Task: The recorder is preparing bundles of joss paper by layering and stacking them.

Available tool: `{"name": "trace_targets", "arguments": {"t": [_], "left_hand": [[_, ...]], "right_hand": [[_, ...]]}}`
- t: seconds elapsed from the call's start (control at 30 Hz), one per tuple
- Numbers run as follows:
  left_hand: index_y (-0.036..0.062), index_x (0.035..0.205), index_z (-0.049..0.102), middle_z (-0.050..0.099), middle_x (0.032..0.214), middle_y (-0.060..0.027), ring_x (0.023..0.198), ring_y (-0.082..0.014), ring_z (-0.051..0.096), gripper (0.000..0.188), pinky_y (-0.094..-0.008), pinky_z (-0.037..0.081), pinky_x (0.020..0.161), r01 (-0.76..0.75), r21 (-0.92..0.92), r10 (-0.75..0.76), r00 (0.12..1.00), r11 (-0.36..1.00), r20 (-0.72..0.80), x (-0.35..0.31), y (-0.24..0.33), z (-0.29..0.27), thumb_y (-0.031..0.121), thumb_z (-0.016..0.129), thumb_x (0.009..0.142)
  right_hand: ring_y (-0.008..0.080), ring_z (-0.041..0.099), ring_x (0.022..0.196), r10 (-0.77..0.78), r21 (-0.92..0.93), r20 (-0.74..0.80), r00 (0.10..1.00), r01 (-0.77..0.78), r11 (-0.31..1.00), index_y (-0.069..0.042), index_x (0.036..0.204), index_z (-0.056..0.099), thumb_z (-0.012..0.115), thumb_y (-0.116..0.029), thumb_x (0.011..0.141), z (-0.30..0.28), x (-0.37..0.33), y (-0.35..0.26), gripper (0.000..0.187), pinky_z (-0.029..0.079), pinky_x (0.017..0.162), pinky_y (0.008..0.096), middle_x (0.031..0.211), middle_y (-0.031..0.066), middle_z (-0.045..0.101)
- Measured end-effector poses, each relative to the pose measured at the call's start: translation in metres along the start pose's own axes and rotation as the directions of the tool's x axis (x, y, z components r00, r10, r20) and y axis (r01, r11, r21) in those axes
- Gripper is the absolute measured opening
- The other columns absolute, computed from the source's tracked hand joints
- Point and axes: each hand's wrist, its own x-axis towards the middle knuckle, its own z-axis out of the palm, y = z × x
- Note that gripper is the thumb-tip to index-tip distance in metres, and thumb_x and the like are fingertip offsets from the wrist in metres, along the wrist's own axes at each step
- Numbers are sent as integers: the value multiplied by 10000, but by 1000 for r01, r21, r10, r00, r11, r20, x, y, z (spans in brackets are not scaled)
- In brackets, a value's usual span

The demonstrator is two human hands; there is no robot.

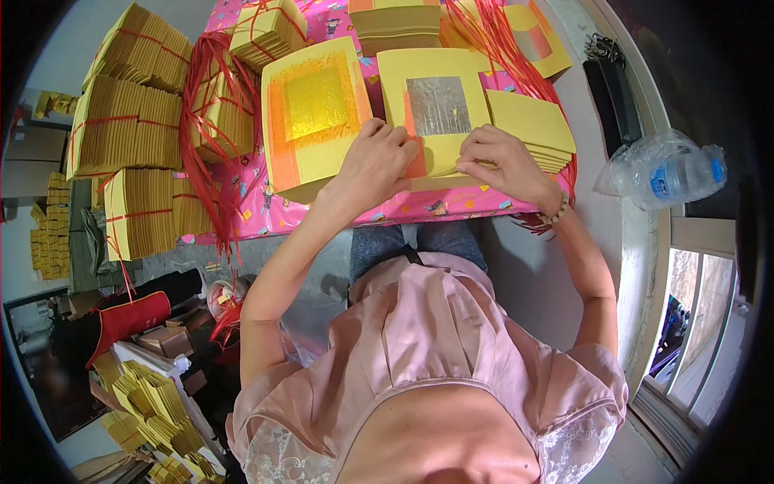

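A stack of yellow joss paper with a silver foil square [438, 105] lies at the table's near edge. My left hand [375, 161], fingers curled, grips the near left part of its top sheet, over an orange stripe. At the near right corner, my right hand [506, 161] pinches the same sheet between thumb and fingers. Between the two hands the sheet's near edge bows up slightly. Close to my left hand is another stack of joss paper with a gold foil square [316, 101] framed in orange. Beside my right hand, plain yellow sheets [532, 129] lie fanned.
A pink patterned cloth [266, 216] covers the table. Bundles tied with red string [125, 125] are piled at the left, and red strings [211, 121] hang near them. More strings [504, 48] lie far right. On the right ledge is a plastic-wrapped bottle [673, 173].
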Motion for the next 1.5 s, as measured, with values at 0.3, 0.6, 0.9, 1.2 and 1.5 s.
{"name": "trace_targets", "arguments": {"t": [0.3,0.6,0.9,1.2,1.5], "left_hand": [[80,909,571,574,911,-86,980,-272,585,385,-420,384,1008,-25,-53,22,999,998,-48,-3,-2,2,248,834,682],[43,1084,631,629,943,-105,1005,-266,608,514,-400,399,964,-20,-27,21,1000,999,10,-1,-3,-1,265,842,671],[46,1048,635,629,929,-104,986,-267,614,492,-395,400,961,-22,-44,23,1000,999,11,0,-4,-2,270,842,662],[51,1026,646,633,922,-103,975,-263,617,462,-389,403,954,-29,-40,29,1000,999,3,-1,-5,-2,255,841,660],[68,909,570,587,879,-91,941,-288,600,411,-425,409,958,-16,-80,14,1000,997,-28,4,0,-4,303,831,695]], "right_hand": [[235,603,834,41,103,11,999,-42,994,-10,845,677,707,-130,876,0,3,4,128,473,752,343,838,75,627],[237,603,792,71,142,11,997,-72,987,-26,822,679,713,-186,869,-1,6,3,170,473,711,358,817,68,623],[232,601,780,83,167,30,996,-87,982,-12,821,674,709,-185,875,-2,7,4,184,473,705,352,804,73,617],[221,604,769,91,196,31,995,-96,976,-4,818,670,711,-172,871,-1,7,7,181,475,697,341,798,75,620],[215,601,758,106,223,12,994,-106,969,-5,807,664,712,-171,873,-1,7,7,184,471,691,336,789,72,620]]}}
